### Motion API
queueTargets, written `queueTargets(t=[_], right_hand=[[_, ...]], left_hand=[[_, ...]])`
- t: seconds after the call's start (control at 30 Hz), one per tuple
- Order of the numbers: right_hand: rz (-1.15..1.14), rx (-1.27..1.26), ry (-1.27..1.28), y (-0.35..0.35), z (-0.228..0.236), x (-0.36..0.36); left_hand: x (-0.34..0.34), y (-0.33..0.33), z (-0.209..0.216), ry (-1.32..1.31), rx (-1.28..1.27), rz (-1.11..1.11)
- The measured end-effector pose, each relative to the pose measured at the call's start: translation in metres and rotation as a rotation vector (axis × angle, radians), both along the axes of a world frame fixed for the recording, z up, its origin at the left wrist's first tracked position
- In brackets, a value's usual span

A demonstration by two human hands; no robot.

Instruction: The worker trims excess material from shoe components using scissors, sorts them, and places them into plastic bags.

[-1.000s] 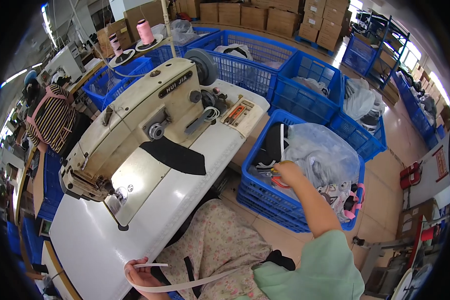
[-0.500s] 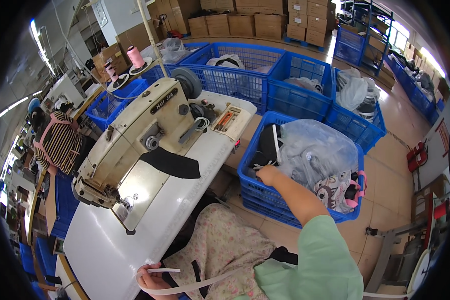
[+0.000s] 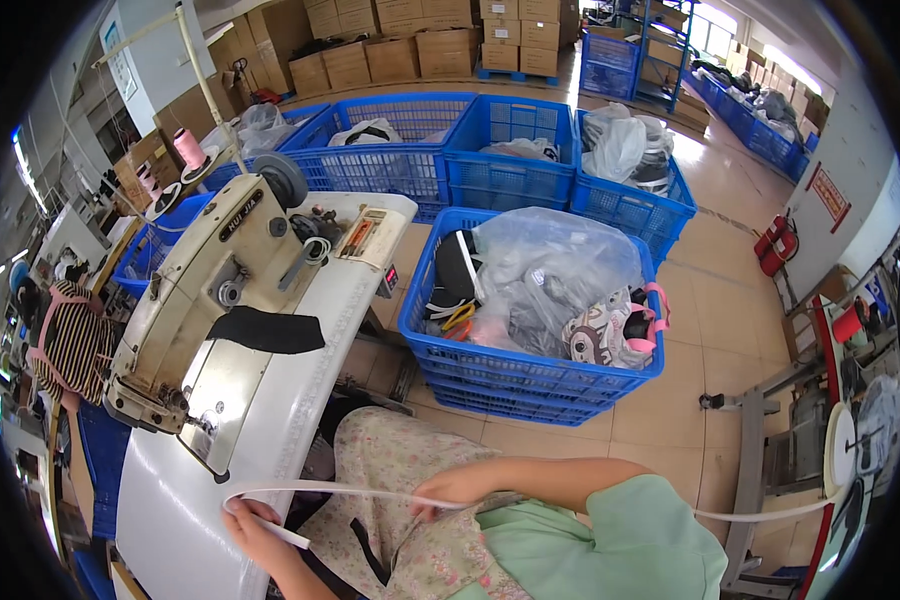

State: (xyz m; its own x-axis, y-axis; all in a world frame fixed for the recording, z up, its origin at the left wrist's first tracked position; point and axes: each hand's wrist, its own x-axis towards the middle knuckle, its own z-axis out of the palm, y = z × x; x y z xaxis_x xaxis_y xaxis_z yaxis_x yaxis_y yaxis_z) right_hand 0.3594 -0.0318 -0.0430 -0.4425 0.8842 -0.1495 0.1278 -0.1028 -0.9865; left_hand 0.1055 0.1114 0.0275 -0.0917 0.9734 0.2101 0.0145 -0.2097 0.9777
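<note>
A long white strip of tape (image 3: 340,489) loops out of my left hand (image 3: 255,532), its cut end hanging beside the fingers. My left hand is closed on it at the near edge of the white sewing table (image 3: 160,500). Over my lap, my right hand (image 3: 452,486) has its fingers curled at the same strip. Past my sleeve the strip reappears and runs to a white reel (image 3: 839,450) at the far right. A black fabric piece (image 3: 267,330) lies on the sewing machine (image 3: 170,300). Scissors with yellow-orange handles (image 3: 459,319) lie in the blue crate.
The blue crate (image 3: 530,372) on the right holds clear plastic bags (image 3: 560,250) and a patterned pink-strapped item (image 3: 610,330). More blue crates (image 3: 510,180) stand behind it. A metal stand (image 3: 755,470) is at right. A person in stripes (image 3: 75,345) sits at far left.
My right hand has left the crate and come back over my lap to the white strip, uncovering the scissors. My left hand still holds the strip. The view has swung to the right.
</note>
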Motion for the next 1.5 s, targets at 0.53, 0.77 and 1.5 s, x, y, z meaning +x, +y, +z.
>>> queueTargets(t=[0.53,0.77,1.5], right_hand=[[-0.178,-0.345,-0.614,0.103,-0.052,0.085],[-0.095,-0.586,-1.023,0.097,-0.069,0.103],[-1.519,-1.635,-0.580,-0.447,0.048,0.129]], left_hand=[[0.026,0.085,-0.005,0.700,-0.138,-0.519],[0.035,0.130,0.028,0.789,-0.389,-0.988],[0.316,0.195,-0.057,1.442,-0.276,-1.944]])
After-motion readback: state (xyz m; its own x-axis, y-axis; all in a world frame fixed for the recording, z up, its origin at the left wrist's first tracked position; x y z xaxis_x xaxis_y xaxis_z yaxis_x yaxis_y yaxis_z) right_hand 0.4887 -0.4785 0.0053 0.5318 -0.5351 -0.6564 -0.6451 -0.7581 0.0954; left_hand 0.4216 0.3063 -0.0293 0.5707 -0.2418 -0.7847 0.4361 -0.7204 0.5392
